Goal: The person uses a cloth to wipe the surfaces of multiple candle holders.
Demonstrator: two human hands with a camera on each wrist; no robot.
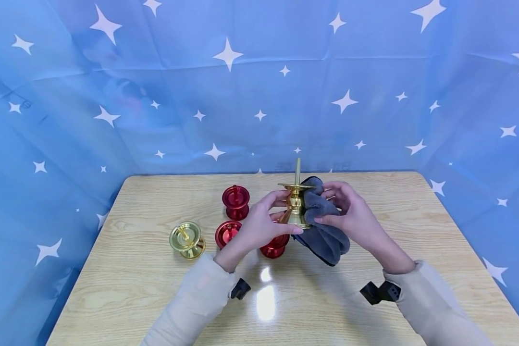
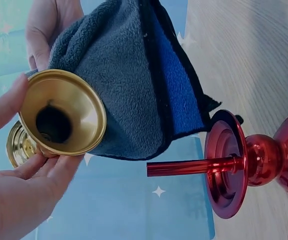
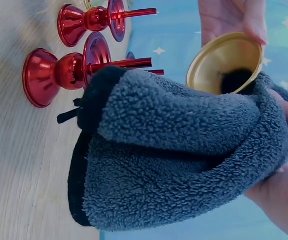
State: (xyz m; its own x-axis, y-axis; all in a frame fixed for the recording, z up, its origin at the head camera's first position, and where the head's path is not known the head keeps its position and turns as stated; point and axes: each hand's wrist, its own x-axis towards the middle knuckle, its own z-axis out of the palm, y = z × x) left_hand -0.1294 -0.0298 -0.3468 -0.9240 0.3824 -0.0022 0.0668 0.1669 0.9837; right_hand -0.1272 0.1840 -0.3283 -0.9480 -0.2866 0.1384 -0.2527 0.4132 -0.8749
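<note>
Above the table, my left hand [image 1: 263, 222] grips a gold candle holder [image 1: 295, 206] by its body, with the spike pointing up. Its hollow base [image 2: 64, 112] faces the left wrist camera. My right hand [image 1: 350, 211] holds a bunched dark grey cloth [image 1: 324, 226] against the holder's right side. In the left wrist view the cloth [image 2: 119, 85] hangs down and shows a blue underside. The folds of the cloth [image 3: 174, 150] hide part of the right fingers in the right wrist view.
A second gold candle holder [image 1: 188, 240] stands on the table [image 1: 112, 278] at the left. Red candle holders stand near my left hand: one at the back [image 1: 236, 199], one partly behind the wrist [image 1: 227, 231], and one below the held holder [image 1: 274, 247]. A star-patterned blue curtain [image 1: 251, 96] hangs behind.
</note>
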